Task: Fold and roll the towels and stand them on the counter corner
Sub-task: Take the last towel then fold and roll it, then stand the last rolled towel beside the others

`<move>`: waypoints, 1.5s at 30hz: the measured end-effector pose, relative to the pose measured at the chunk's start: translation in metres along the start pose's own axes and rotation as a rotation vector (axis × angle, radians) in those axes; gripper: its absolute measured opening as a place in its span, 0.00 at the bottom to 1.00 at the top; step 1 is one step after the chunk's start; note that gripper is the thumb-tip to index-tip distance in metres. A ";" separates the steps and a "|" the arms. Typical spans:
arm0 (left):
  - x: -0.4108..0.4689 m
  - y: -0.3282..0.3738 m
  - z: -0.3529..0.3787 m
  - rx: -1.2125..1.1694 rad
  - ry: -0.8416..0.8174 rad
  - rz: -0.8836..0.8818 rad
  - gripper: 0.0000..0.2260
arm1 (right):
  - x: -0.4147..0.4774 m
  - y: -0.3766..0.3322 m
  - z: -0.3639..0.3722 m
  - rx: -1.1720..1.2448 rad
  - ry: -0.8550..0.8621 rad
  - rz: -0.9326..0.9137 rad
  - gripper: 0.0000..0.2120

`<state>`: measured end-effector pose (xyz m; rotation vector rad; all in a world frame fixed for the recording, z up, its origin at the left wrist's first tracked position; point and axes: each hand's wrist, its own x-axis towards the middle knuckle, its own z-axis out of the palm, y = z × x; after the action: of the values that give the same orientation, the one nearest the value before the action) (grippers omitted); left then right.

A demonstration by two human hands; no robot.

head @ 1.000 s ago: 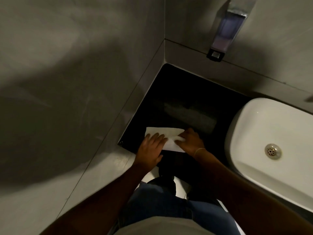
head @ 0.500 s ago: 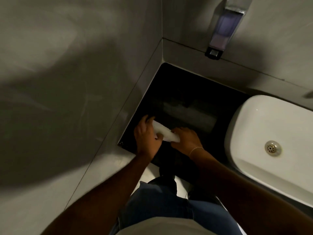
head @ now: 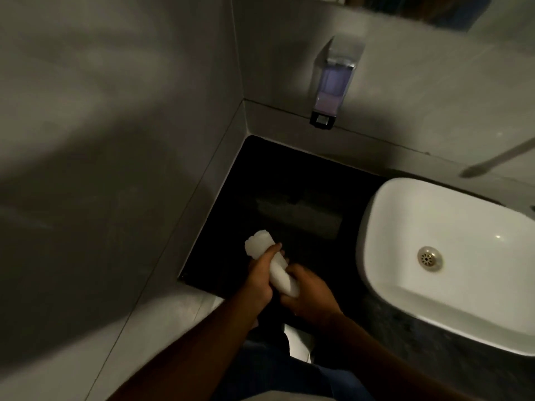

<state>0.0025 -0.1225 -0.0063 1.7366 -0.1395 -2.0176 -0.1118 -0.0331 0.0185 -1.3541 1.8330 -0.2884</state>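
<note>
A small white towel (head: 260, 244), rolled into a tight cylinder, is lifted and tilted over the near edge of the black counter (head: 275, 175). My left hand (head: 260, 277) wraps around the roll's middle. My right hand (head: 311, 299) grips its lower end. The roll's upper end points up and left, toward the grey side wall. The counter's far corner, where the two walls meet, is dark and bare.
A white basin (head: 451, 256) with a metal drain (head: 430, 258) fills the counter's right side. A soap dispenser (head: 333, 85) hangs on the back wall above the counter. A grey tiled wall (head: 115, 140) closes off the left.
The towel lay flat under both hands, then was rolled up on the counter. Now it is a finished roll lifted off the surface in both hands. My view has tilted up.
</note>
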 end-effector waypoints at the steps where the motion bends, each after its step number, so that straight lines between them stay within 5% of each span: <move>1: -0.007 0.001 0.008 0.027 -0.037 -0.016 0.18 | -0.008 0.002 -0.008 0.036 0.021 0.005 0.26; 5: -0.050 -0.004 0.049 0.005 -0.187 -0.015 0.17 | -0.034 0.013 -0.052 0.117 0.191 -0.045 0.22; 8: -0.088 -0.013 0.085 0.005 -0.291 0.021 0.15 | -0.060 0.021 -0.090 0.307 0.247 -0.062 0.28; 14: -0.140 -0.035 0.160 0.151 -0.536 0.020 0.10 | -0.117 0.060 -0.158 0.767 0.109 0.173 0.42; 21: -0.160 -0.116 0.265 0.376 -0.613 0.059 0.15 | -0.179 0.146 -0.227 1.076 0.103 0.258 0.22; 26: -0.183 -0.194 0.344 0.525 -0.640 -0.018 0.14 | -0.229 0.236 -0.278 1.256 0.059 0.304 0.29; 30: -0.199 -0.259 0.412 0.609 -0.696 -0.038 0.24 | -0.264 0.311 -0.314 1.642 0.162 0.524 0.27; 34: -0.206 -0.299 0.476 0.745 -0.790 -0.002 0.18 | -0.286 0.366 -0.327 1.874 0.036 0.248 0.41; 36: -0.208 -0.314 0.510 0.751 -0.827 -0.053 0.17 | -0.296 0.390 -0.338 1.851 0.053 0.227 0.44; 40: -0.192 -0.318 0.549 0.624 -0.887 -0.039 0.16 | -0.300 0.412 -0.349 1.844 0.165 0.237 0.30; 45: -0.166 -0.339 0.588 0.569 -0.888 -0.162 0.22 | -0.288 0.464 -0.360 1.776 0.386 0.264 0.27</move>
<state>-0.6408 0.1134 0.1315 0.9778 -0.9526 -2.9337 -0.6661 0.3046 0.1027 0.2138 1.1436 -1.5880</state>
